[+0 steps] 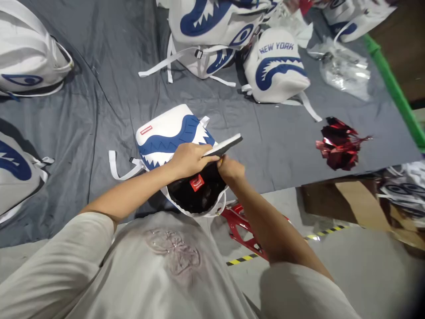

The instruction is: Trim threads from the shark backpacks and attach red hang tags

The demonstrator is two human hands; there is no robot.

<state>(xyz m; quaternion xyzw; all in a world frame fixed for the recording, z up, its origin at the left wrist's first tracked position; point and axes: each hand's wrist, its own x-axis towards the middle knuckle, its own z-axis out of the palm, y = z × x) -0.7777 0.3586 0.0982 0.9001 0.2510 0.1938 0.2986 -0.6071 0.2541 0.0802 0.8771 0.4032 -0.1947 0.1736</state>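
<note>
A white backpack (166,126) with a blue shark-mouth print lies on the grey-covered table in front of me. Its mouth gapes toward me, showing a black lining (181,192) and a red label (197,182). My left hand (191,160) reaches across the bag and grips its raised edge (227,145), white on top and dark below. Close beside it, at the right side of the opening, my right hand (231,170) is closed with fingers pinched at the rim; what exactly they pinch is hidden. A white strap (116,166) trails to the left.
More white backpacks lie at the left (26,53) and the back (279,66). A clear plastic bag (347,68) and crumpled red foil (341,144) lie on the right. The table's near edge runs by my body. A red stool-like object (244,230) stands below, with cardboard (361,204) further right.
</note>
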